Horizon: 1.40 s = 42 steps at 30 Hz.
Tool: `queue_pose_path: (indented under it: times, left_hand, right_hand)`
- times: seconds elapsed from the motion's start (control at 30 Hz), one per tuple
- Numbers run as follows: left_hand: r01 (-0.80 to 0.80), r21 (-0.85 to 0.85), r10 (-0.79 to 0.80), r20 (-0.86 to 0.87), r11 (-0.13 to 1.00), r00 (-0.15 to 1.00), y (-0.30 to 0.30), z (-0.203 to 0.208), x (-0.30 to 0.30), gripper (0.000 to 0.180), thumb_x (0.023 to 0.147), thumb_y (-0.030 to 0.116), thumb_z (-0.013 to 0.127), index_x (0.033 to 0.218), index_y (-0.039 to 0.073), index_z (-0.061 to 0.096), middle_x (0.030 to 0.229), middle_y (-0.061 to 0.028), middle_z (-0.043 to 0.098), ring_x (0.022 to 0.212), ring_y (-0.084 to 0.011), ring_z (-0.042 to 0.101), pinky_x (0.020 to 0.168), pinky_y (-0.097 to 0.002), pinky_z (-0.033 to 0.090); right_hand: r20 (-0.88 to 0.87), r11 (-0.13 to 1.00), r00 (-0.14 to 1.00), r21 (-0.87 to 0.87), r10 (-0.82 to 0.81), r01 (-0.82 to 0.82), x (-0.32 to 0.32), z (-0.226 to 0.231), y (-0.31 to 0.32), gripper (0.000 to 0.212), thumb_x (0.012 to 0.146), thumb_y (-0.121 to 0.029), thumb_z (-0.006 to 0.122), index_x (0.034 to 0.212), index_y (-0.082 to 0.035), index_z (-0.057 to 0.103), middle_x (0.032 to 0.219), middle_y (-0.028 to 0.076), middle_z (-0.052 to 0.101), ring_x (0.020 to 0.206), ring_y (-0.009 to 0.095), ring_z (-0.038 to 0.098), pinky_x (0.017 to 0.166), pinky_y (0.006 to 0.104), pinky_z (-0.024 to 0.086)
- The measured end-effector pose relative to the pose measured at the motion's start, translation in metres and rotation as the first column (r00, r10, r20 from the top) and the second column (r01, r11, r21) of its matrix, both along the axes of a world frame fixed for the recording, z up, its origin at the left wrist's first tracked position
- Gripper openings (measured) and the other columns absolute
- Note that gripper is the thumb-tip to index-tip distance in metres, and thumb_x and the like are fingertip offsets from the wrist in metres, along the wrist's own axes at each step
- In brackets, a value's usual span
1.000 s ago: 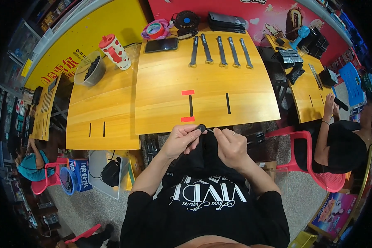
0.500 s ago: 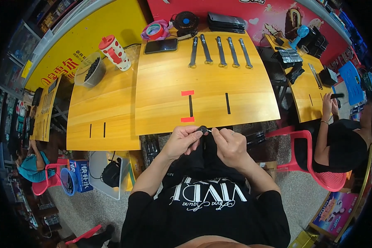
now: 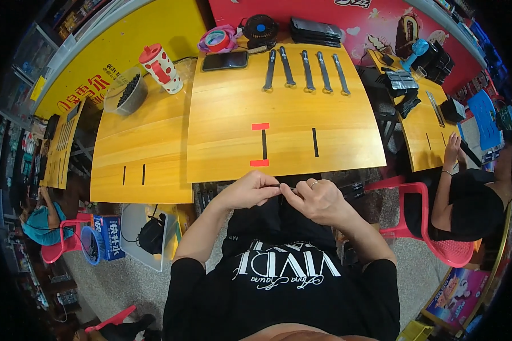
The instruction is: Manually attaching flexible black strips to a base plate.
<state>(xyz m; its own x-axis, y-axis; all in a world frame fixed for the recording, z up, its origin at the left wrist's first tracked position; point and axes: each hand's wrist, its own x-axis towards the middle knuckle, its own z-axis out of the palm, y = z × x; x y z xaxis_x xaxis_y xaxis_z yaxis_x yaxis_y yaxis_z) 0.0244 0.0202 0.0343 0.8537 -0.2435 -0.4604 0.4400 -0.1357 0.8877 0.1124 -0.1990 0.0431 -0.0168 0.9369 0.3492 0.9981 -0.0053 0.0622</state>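
Observation:
My left hand [image 3: 250, 191] and my right hand [image 3: 316, 200] meet just off the table's front edge, fingers pinched. A thin dark piece [image 3: 283, 186] shows between the fingertips; the fingers hide most of it, so I cannot tell its kind. Past my hands, two red tape strips [image 3: 260, 127] lie on the wooden table [image 3: 227, 142] at the ends of a black line [image 3: 264, 145]. A second black line [image 3: 316, 142] is to its right. Several flat dark grey straps [image 3: 308, 71] with metal ends lie in a row farther back.
Along the back are a phone [image 3: 225, 61], tape rolls [image 3: 216, 38], a small fan [image 3: 260, 28] and a stack of dark pouches [image 3: 316, 32]. On the left table stand a tumbler [image 3: 160, 68] and a tub of black pieces [image 3: 125, 94]. A co-worker [image 3: 466, 199] sits at right.
My hands have turned and drawn closer together. The black rounded end and small pale metal bit seen earlier between them are now mostly hidden by the fingers.

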Motion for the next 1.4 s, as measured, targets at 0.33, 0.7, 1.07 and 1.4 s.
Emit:
queue_pose_path:
  times: [0.33, 0.7, 1.07, 1.4]
  left_hand:
    - [-0.492, 0.288, 0.028, 0.842, 0.822, 0.54, -0.044, 0.019, -0.037, 0.009, 0.078, 0.005, 0.073, 0.073, 0.0, 0.068, 0.066, -0.0109, 0.062, 0.055, -0.0232, 0.06, 0.05, -0.0304, 0.046]
    - [-0.548, -0.575, 0.706, 0.076, 0.608, 0.704, -0.026, -0.04, -0.016, 0.024, 0.097, 0.013, 0.057, 0.115, -0.002, 0.06, 0.092, -0.0119, 0.069, 0.072, -0.016, 0.066, 0.059, -0.0254, 0.054]
    - [-0.554, -0.571, 0.716, 0.089, 0.606, 0.692, -0.038, -0.042, -0.02, 0.023, 0.096, 0.013, 0.06, 0.112, -0.003, 0.062, 0.087, -0.0078, 0.068, 0.072, -0.0128, 0.065, 0.056, -0.0231, 0.053]
    - [-0.498, -0.545, 0.68, 0.197, 0.675, 0.706, -0.047, -0.025, -0.02, 0.058, 0.09, -0.004, 0.062, 0.142, -0.004, 0.036, 0.101, -0.0107, 0.063, 0.087, -0.0154, 0.064, 0.076, -0.0264, 0.054]
  right_hand:
    - [-0.787, 0.931, 0.571, -0.01, -0.233, 0.366, -0.004, -0.04, -0.002, 0.049, 0.075, 0.015, 0.049, 0.121, 0.001, 0.06, 0.08, 0.016, 0.064, 0.065, 0.025, 0.062, 0.061, 0.0321, 0.051]
    - [-0.723, 0.981, 0.682, 0.03, -0.109, 0.19, -0.02, -0.016, 0.009, 0.049, 0.075, 0.007, 0.056, 0.124, 0.001, 0.056, 0.08, 0.018, 0.062, 0.068, 0.034, 0.063, 0.059, 0.0402, 0.051]
    - [-0.467, 0.973, 0.868, 0.061, -0.168, 0.221, -0.039, -0.029, 0.011, 0.064, 0.069, 0.002, 0.057, 0.133, 0.003, 0.05, 0.072, 0.011, 0.05, 0.06, 0.027, 0.059, 0.052, 0.0375, 0.049]
    - [-0.698, 0.942, 0.705, 0.14, -0.124, 0.304, -0.029, -0.025, 0.02, 0.054, 0.072, 0.011, 0.053, 0.126, 0.003, 0.056, 0.074, 0.015, 0.058, 0.062, 0.03, 0.061, 0.055, 0.0376, 0.05]
